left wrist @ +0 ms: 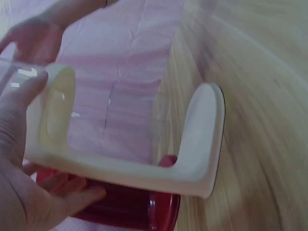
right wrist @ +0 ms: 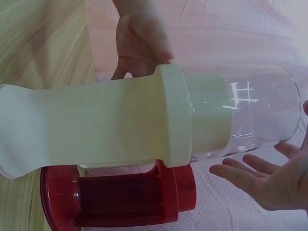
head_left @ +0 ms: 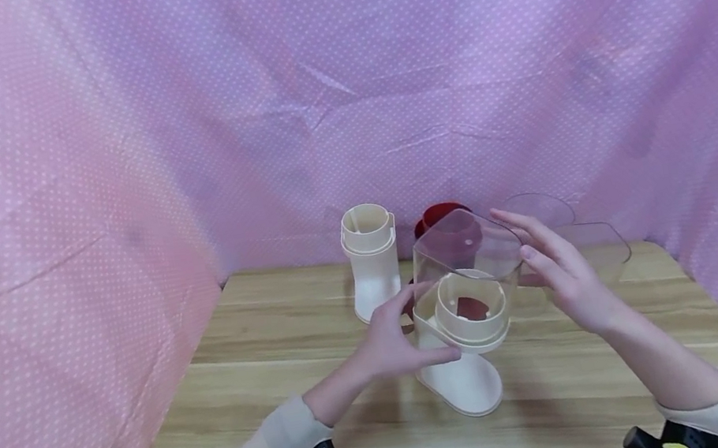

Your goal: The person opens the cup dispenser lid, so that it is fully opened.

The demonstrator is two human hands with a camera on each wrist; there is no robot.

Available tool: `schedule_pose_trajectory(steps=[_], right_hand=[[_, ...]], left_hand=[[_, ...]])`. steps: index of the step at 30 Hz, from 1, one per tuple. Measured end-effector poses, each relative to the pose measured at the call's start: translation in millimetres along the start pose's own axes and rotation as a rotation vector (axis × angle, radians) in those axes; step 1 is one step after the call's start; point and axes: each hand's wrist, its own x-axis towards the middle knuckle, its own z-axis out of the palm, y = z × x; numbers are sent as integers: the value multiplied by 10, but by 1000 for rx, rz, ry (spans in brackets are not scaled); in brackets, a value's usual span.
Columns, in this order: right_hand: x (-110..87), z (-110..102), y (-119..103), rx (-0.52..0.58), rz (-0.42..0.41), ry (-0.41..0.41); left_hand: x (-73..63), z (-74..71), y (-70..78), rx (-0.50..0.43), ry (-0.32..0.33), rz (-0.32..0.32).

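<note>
While left grip (head_left: pixel 397 337) clasps cream base (head_left: pixel 462 382), clear container (head_left: pixel 469 257) atop, right grip (head_left: pixel 566 275) released alongside.

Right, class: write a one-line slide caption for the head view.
Left hand holds a cream base on a wooden table while the right hand steadies its clear container.

Bright, even light, soft shadows; wrist views blurred, head view edge-warped.
</note>
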Motion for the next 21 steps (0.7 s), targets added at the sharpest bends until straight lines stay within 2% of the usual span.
schedule_pose_trajectory(steps=[5, 10, 16, 21], right_hand=[[-69, -7, -76, -64, 69, 42], [-70, 54, -80, -64, 107, 48], [-10, 120, -71, -133, 123, 87], [64, 174, -33, -158, 102, 97]], left_hand=[[106, -85, -124, -42, -104, 4], [147, -99, -177, -51, -135, 13], [120, -65, -152, -71, -78, 13], [50, -35, -64, -43, -5, -31]])
